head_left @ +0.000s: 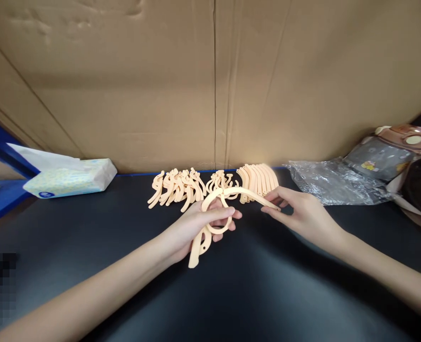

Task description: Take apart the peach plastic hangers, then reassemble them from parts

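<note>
A cream plastic piece with a round loop and curved arms, which looks like a folding clothes hanger (206, 236), is held between both hands above the dark table. My left hand (203, 216) is closed around its loop, thumb laid across the ring, while one straight arm points down below the palm. At the other side, my right hand (299, 206) pinches the tip of the long curved arm (255, 194) between thumb and fingers. Behind the hands lie a jumbled pile of S-shaped cream pieces (176, 187), a small heap of hooked pieces (219, 179) and a neat row of curved arms (260, 175).
A pack of tissues (71, 178) lies at the left by a blue frame (4, 156). Crumpled clear plastic bags (334, 183) and a bottle with a brown lid (381, 152) are at the right. Cardboard (160, 85) stands upright behind the dark table (89, 247).
</note>
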`<move>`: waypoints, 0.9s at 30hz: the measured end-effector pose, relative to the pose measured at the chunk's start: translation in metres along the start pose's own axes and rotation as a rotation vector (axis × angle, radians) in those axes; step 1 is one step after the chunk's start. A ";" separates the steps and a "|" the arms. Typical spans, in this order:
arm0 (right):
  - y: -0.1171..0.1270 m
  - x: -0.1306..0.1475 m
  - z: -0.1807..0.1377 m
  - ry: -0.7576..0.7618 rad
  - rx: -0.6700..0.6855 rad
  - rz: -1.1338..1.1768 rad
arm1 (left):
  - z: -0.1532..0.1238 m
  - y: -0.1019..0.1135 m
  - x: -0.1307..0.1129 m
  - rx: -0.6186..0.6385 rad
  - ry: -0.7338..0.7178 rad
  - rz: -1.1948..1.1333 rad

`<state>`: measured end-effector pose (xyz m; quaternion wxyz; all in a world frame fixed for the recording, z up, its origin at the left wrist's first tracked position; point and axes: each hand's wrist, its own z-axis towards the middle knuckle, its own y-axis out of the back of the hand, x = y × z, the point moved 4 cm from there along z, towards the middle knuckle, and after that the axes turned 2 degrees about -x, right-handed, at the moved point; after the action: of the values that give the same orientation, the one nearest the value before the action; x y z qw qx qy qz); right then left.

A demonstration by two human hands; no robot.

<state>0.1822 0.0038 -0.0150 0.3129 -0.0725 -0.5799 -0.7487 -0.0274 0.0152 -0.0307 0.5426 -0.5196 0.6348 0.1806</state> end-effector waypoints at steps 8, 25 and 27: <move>-0.011 0.040 0.001 0.686 -0.161 -0.619 | -0.007 -0.014 0.008 0.258 0.259 -0.096; -0.017 0.016 0.029 0.074 0.275 -0.190 | -0.016 -0.019 0.018 0.095 0.270 0.185; -0.002 -0.006 0.049 -0.139 0.132 -0.185 | -0.013 -0.017 0.024 0.092 0.273 0.231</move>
<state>0.1732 0.0510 -0.0035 0.2057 -0.0501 -0.6523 -0.7278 -0.0162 -0.0132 -0.0411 0.4503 -0.4373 0.7657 0.1403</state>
